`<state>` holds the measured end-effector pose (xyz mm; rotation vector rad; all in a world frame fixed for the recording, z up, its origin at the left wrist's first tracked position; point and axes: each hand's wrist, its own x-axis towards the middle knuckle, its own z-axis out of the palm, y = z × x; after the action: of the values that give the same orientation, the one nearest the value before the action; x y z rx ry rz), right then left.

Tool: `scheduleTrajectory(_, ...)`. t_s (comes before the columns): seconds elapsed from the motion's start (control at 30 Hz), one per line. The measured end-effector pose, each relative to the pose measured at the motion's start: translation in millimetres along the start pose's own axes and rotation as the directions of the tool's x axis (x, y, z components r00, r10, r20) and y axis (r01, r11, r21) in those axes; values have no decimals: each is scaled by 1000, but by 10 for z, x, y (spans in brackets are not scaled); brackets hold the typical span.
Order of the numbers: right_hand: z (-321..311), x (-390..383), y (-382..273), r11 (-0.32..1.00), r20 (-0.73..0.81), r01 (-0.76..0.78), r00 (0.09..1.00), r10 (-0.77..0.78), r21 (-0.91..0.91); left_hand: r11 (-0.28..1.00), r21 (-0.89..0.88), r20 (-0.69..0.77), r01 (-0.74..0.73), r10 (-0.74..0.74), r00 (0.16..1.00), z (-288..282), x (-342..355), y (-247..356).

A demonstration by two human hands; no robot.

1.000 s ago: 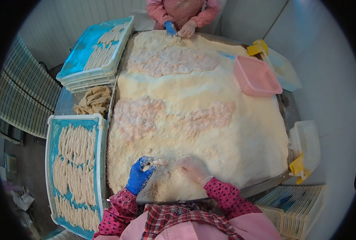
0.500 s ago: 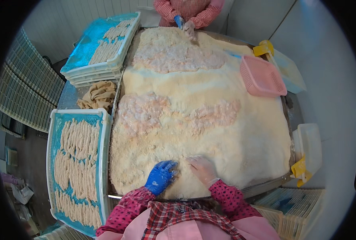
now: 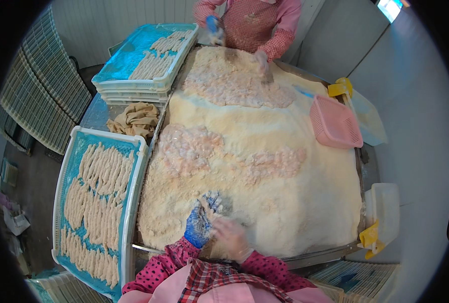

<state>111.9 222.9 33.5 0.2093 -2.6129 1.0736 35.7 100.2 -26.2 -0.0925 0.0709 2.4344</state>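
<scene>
In my blue-gloved left hand (image 3: 199, 225) is a flour-coated strip of meat (image 3: 205, 206), gripped between thumb and fingers above the near part of the table. My right hand (image 3: 233, 238), in a thin clear glove, is right beside it, its fingertips close to the strip's lower end. Motion blurs those fingers, so their grip is unclear. Beneath both hands spreads pale flour (image 3: 270, 217). Farther back lie two patches of pink, wet-looking raw meat pieces (image 3: 188, 147), partly dusted with the same flour.
At left, a white-rimmed tray (image 3: 139, 202) holds rows of coated strips on blue mesh. Behind it are a crumpled brown cloth (image 3: 133, 120) and stacked trays (image 3: 128, 81). A pink basket (image 3: 335, 123) and clear bins (image 3: 386, 212) line the right. Across the table, a co-worker (image 3: 249, 25) works.
My left hand has lifted from the flour with a coated strip. My right hand has moved left, close to it. The co-worker's hands have separated. The whole view has shifted slightly.
</scene>
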Motion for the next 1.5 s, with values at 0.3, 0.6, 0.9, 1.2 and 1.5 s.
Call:
scheduleTrajectory(0.3, 44, 285, -237, 977, 106, 189, 978, -179, -97, 395, 79, 334, -915, 855, 398, 328, 150, -1061)
scheduleTrajectory(0.6, 263, 205, -139, 943, -49, 316, 949, -312, 104, 682, 579, 160, -447, 442, 883, 387, -100, -651)
scheduleTrajectory(0.9, 608, 562, -154, 874, -49, -87, 991, 125, 479, 862, 379, -144, -336, 413, 899, -344, -295, 173)
scheduleTrajectory(1.2, 312, 385, 629, 770, 44, -532, 831, 555, 352, 697, 713, -459, -68, 538, 707, -79, -605, 707)
scheduleTrajectory(1.5, -267, -98, 1231, 767, 81, -557, 822, 564, 317, 985, 57, -340, -163, 172, 924, -50, -296, 491)
